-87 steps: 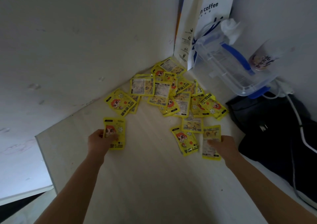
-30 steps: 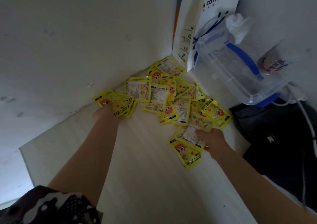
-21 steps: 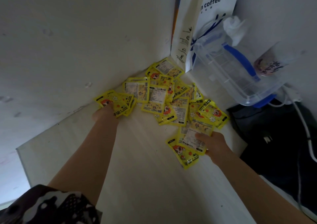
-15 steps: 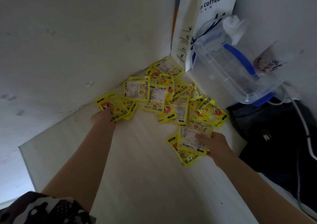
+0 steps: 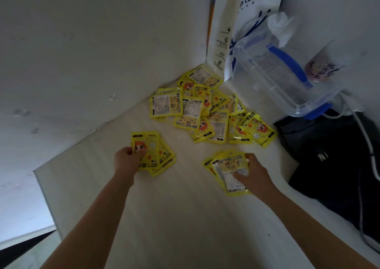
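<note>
While the loose pile of yellow packets (image 5: 197, 112) lies in the far corner of the table (image 5: 164, 217) against the wall, each hand holds a small fanned stack just short of it. The left hand (image 5: 126, 159) pinches the left stack (image 5: 156, 155), cartoon faces up, thumb on top. The right hand (image 5: 255, 172) curls its fingers over the right stack (image 5: 226, 172), printed backs up. Half a second ago both hands were at the pile's edges; now both stacks lie clear of it, nearer the person.

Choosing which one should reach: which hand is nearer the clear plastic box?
Right. The right hand lies below the box, slightly left of it; the left hand is much farther left. Both grip yellow packets.
</note>
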`<action>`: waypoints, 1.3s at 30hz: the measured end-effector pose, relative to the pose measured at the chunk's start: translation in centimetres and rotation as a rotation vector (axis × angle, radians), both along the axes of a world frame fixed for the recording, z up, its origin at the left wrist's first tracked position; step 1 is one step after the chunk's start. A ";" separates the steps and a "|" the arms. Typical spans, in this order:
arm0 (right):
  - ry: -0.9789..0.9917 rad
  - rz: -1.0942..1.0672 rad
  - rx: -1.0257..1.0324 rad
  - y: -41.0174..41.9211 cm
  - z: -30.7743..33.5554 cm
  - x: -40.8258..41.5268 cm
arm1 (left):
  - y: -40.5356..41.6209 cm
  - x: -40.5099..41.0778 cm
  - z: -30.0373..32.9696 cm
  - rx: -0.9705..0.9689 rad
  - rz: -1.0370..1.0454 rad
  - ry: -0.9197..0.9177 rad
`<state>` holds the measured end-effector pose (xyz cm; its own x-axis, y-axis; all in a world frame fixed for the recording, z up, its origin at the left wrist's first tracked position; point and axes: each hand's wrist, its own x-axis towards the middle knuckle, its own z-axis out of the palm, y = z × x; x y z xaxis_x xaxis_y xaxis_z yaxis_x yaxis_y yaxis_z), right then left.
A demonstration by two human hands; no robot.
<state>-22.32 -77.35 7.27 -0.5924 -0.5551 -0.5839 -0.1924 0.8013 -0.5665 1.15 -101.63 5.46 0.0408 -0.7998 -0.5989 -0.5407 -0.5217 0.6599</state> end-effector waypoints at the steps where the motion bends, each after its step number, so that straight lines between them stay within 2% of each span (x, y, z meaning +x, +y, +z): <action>1: 0.028 0.046 0.018 0.0 -0.2 0.2 | 0.1 0.2 -0.1 -0.043 -0.037 -0.057; 6: 0.177 0.215 0.128 -0.4 -1.2 0.4 | 0.9 0.3 0.1 -0.107 -0.064 -0.143; 13: 0.204 0.324 0.174 -1.4 -0.9 0.4 | 1.5 -0.3 0.5 -0.140 -0.025 -0.159; 19: 0.174 0.312 0.146 -2.1 -0.8 0.9 | 1.4 -1.7 0.3 -0.113 -0.061 -0.172; 26: 0.188 0.295 0.097 -2.4 -0.8 1.7 | 1.7 -4.2 0.3 -0.040 -0.177 -0.362; 32: 0.178 0.308 0.099 -2.8 -1.0 1.7 | 1.8 -5.2 -0.1 -0.186 -0.403 -0.405; 39: 0.166 0.314 0.103 -2.9 -1.1 1.7 | 1.9 -4.9 0.1 -0.351 -0.483 -0.459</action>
